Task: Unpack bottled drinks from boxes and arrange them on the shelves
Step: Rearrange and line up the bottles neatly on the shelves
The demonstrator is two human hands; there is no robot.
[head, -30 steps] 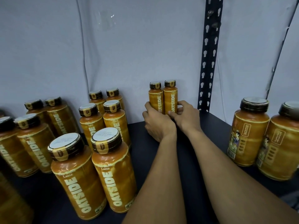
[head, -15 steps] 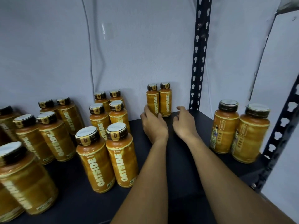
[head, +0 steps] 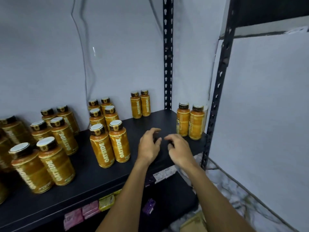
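While both arms reach over the black shelf (head: 93,178), the left hand (head: 148,147) and the right hand (head: 181,150) are side by side above its bare part, close together but not touching. The grip of each hand is loose and rather narrow: the fingers are half curled and hold nothing, and they touch no bottle.

The back pair of bottles (head: 140,104) stands upright against the wall (head: 41,56), behind the hands and well apart from them. Their long axis is vertical, caps up, and the word OATSIDE runs along it. The right pair of bottles (head: 190,122) stands upright near the shelf's right edge, with the labels turned away. Many more orange bottles (head: 109,144) stand in pairs to the left, all caps up.

A black perforated post (head: 168,64) rises at the back corner. Under the shelf lie pink and yellow packets (head: 91,210), and to the right a marbled floor (head: 234,191) shows.
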